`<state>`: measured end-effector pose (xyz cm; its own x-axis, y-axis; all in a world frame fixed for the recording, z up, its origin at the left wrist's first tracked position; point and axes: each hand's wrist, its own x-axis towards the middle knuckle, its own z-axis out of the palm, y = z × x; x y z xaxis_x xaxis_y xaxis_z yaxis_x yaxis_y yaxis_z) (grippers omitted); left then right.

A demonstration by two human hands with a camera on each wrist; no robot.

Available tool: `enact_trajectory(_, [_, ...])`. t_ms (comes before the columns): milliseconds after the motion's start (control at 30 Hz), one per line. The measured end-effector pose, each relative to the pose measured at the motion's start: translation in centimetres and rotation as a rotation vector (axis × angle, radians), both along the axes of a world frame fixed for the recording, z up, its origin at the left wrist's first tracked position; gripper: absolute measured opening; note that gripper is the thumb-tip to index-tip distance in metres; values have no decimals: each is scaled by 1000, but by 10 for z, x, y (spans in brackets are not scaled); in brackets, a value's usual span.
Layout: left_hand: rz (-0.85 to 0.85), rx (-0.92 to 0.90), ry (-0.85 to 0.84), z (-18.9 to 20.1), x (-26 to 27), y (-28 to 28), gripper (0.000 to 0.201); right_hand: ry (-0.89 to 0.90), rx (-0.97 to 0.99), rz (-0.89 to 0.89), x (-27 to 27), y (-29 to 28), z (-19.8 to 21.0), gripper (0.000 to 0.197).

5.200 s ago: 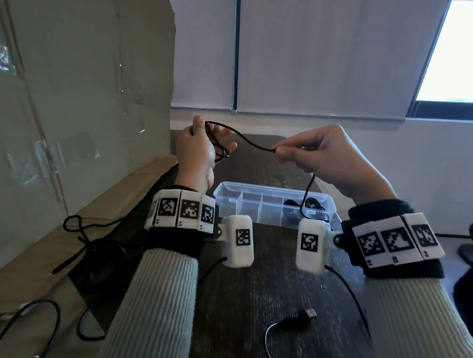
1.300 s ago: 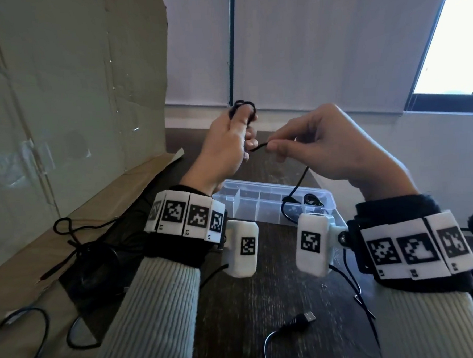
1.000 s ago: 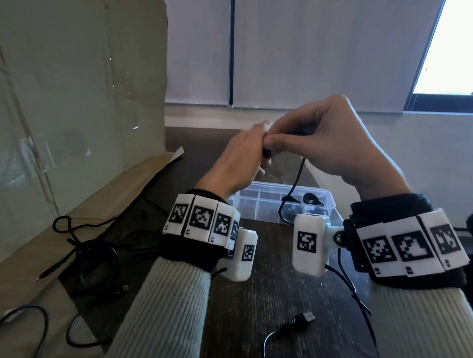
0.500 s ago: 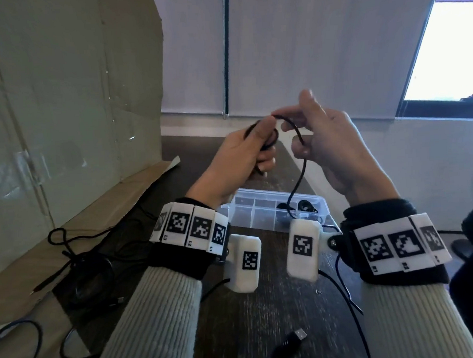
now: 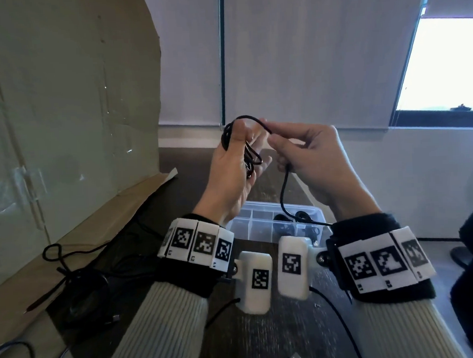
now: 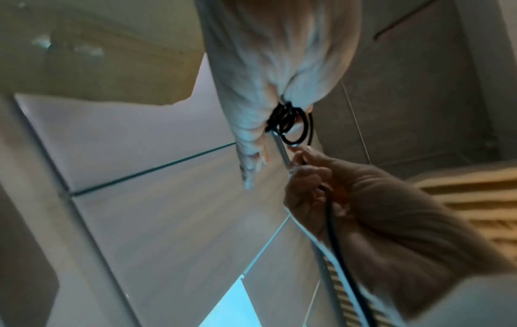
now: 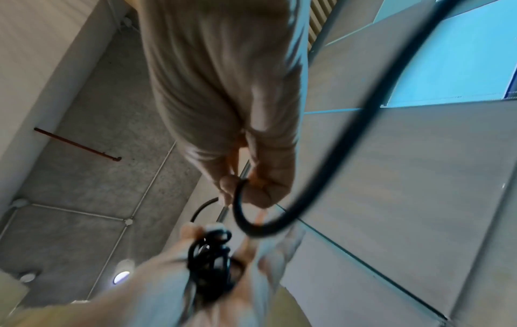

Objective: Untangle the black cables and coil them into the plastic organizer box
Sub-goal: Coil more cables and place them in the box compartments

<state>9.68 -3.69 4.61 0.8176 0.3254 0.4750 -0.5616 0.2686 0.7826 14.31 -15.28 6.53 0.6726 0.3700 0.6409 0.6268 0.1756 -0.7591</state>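
Coiling black cable [image 5: 283, 187] between hands

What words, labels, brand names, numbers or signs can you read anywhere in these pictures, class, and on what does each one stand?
None can be read.
Left wristband: black-and-white square code markers, no letters.
Right wristband: the same kind of markers; tiny marks beneath them, too small to read.
White wrist camera housings: one code marker each, no words.
Plastic organizer box and cardboard: no print visible.
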Motion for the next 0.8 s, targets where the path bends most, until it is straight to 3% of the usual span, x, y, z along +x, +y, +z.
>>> enact_trajectory(100, [-34,-153,-77,3,2,-1,32,63,78,-93,2,7,-5,9])
enact_trajectory(200, [14,-205,-131,5,3,4,33,96,-73,-21,1,11,-10,4])
enact_trajectory(433, [89,-312,-157,9,-1,24,21,14,-420,161,2,5,-14,14])
enact_trajectory(600, [300,12,-82,0,2,36,30,-90,-622,156,-4,-7,-6,15])
enact_trajectory(733, [537,544,-4,-19,6,52,44,-150,-618,174,-6,-22,2,11])
enact_trajectory(800, [564,784,71,-24,7,53,52,-190,-549,132,-3,-22,3,17])
